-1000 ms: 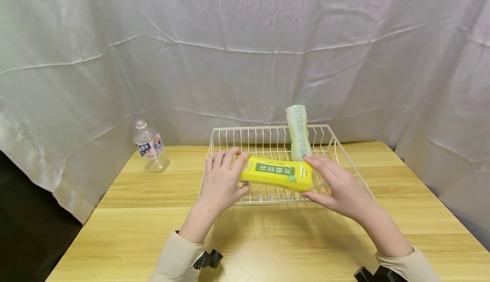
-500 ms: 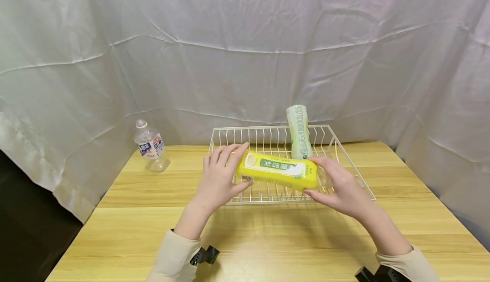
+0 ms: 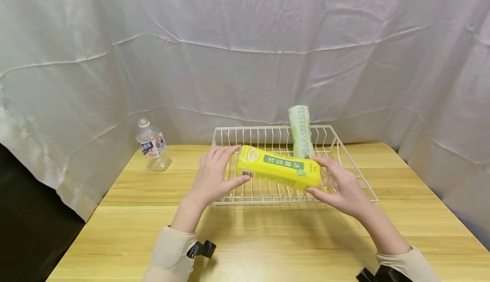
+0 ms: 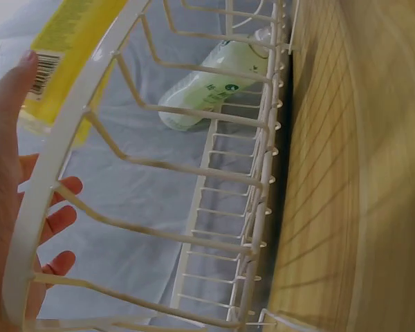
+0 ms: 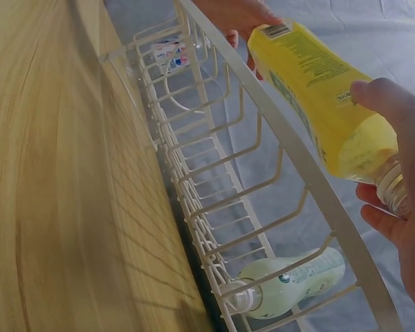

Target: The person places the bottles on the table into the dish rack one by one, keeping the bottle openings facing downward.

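Note:
A yellow-labelled plastic drink bottle [image 3: 279, 167] lies nearly level above the white wire rack [image 3: 249, 202], its base to the left. My right hand [image 3: 346, 188] grips it at the neck end, thumb and fingers around it. At the base, my left hand [image 3: 214, 173] is spread with fairly straight fingers. Its thumb tip is right at the barcode [image 4: 47, 72], while the other fingertips [image 4: 61, 220] stand apart from the bottle in the left wrist view. A pale green bottle [image 3: 301, 131] leans in the rack, neck down, as the right wrist view shows.
A clear bottle [image 3: 153, 146] without a cap stands on the wooden table [image 3: 249, 239] at the left, with a blue, red and white label. Grey cloth [image 3: 245, 82] hangs behind the table. The rack's raised wire rim lies just beneath the hands.
The left hand has slid left toward the bottle's base, its fingers loosening. The yellow bottle has turned, showing more of its base end and barcode; the right hand keeps its grip.

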The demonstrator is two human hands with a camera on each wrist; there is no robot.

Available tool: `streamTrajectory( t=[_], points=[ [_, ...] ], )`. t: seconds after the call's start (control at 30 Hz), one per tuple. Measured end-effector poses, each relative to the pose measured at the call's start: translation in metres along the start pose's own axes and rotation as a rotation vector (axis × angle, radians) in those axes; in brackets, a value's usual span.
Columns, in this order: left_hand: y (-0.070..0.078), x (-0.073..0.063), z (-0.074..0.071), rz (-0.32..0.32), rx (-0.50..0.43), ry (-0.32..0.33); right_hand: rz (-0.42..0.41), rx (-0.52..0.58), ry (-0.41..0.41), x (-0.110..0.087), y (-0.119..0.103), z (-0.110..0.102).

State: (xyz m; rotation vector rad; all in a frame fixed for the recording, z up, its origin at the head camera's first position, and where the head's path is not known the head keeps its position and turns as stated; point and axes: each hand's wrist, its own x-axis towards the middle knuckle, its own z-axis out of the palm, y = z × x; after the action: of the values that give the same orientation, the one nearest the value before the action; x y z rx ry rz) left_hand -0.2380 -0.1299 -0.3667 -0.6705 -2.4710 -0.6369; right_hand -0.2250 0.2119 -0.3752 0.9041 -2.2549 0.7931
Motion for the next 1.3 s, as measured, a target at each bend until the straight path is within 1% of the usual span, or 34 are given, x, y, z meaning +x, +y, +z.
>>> streamTrajectory(
  t=[0.13,0.27,0.47,0.57,0.7,0.87,1.0,1.1,1.2,1.3],
  points=[
    [0.001,-0.001,0.003,0.027,-0.016,-0.004,-0.007,0.013,-0.002,-0.001,0.0,0.0],
    [0.002,-0.001,0.003,0.04,-0.031,0.012,0.0,0.018,-0.011,-0.002,-0.002,-0.001],
    [0.002,-0.001,0.003,0.049,-0.083,0.045,0.034,0.006,-0.04,-0.003,-0.005,0.0],
    [0.002,-0.001,0.002,0.065,-0.104,0.08,0.048,0.01,-0.064,-0.003,-0.006,0.0],
    [0.003,0.0,0.002,0.104,-0.136,0.155,0.064,0.035,-0.114,-0.002,-0.006,0.001],
    [0.006,0.001,0.001,0.185,-0.139,0.261,0.062,0.04,-0.188,-0.001,-0.005,0.003],
    [0.009,0.002,0.0,0.264,-0.114,0.35,0.053,0.03,-0.214,0.0,-0.004,0.004],
    [0.011,0.002,-0.003,0.31,-0.091,0.397,0.063,0.023,-0.229,0.0,-0.004,0.003],
    [0.013,0.003,-0.008,0.324,-0.084,0.42,0.076,0.012,-0.236,0.001,-0.003,0.001],
    [0.014,0.004,-0.015,0.321,-0.083,0.446,0.077,-0.009,-0.223,0.002,0.001,-0.001]
  ],
)
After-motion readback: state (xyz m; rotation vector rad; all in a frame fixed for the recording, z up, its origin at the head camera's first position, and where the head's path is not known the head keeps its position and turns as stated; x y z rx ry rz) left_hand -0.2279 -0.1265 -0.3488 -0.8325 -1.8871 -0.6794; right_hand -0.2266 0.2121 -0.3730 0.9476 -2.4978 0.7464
